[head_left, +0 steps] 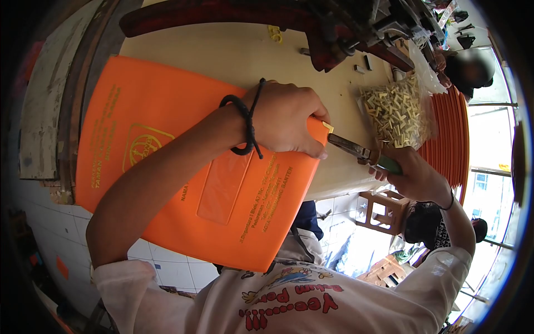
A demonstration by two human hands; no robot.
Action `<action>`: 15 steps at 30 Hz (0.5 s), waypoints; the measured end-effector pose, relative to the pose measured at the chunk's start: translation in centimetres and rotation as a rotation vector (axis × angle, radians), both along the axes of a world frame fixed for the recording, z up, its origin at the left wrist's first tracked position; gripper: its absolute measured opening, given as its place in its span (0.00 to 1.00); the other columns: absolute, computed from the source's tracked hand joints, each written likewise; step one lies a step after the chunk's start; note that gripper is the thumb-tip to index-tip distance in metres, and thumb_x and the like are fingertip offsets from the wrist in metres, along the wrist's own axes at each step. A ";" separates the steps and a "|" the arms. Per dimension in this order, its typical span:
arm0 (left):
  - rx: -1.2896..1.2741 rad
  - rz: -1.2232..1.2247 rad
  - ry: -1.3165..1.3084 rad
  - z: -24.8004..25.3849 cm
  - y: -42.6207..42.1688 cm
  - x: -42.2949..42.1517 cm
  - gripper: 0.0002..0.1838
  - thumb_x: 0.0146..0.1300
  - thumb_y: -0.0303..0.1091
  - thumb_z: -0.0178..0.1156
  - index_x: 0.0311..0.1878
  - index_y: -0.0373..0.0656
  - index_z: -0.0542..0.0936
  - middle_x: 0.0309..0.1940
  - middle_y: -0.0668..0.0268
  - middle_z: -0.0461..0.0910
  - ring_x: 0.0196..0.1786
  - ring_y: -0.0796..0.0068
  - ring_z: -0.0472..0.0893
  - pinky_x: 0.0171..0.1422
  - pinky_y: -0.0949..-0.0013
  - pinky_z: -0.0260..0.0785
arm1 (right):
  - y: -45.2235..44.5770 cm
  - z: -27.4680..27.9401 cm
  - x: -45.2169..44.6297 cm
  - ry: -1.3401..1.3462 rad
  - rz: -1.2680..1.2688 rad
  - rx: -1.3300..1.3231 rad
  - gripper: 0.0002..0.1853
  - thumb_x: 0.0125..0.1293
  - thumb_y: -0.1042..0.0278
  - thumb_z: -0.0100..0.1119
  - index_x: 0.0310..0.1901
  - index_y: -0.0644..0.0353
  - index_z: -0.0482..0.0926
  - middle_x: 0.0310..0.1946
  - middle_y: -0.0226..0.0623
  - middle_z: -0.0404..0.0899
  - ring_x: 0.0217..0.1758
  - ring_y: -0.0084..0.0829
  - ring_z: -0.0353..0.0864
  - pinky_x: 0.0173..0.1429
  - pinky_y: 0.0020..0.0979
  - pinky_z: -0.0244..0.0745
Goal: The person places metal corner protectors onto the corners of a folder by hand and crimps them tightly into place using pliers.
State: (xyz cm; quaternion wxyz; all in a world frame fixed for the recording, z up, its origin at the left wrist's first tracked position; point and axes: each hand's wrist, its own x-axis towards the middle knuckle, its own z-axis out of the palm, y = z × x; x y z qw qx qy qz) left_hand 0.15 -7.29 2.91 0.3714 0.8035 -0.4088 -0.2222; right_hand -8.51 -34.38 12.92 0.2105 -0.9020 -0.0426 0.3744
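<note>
My left hand [283, 114], with black cords at its wrist, is closed on an orange folder [150, 83] near one corner. Gold lettering, a round emblem and a clear label window mark the folder's cover. On that corner sits a small gold metal corner piece [328, 127], between my left thumb and fingers. My right hand [414, 175] is wrapped round the green handle of a pair of pliers [356, 149]. The pliers' jaws meet the gold corner piece; whether they press on it I cannot tell. My left forearm lies across the cover and hides part of the print.
A clear bag of gold metal corner pieces [395, 111] lies on the pale tabletop [233, 42], beside a stack of orange folders [448, 139]. A dark red metal machine [311, 28] stands across the top. Another person [470, 69] is at upper right. A brown stool [382, 211] stands below.
</note>
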 end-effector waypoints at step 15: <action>0.010 -0.006 -0.006 0.3 0.0 0.0 0.32 0.51 0.53 0.71 0.53 0.38 0.83 0.49 0.56 0.85 0.53 0.58 0.83 0.61 0.62 0.72 | 0.1 0.9 -0.1 -0.006 0.025 -0.013 0.18 0.57 0.84 0.49 0.48 0.63 0.81 0.42 0.45 0.86 0.42 0.39 0.86 0.53 0.37 0.77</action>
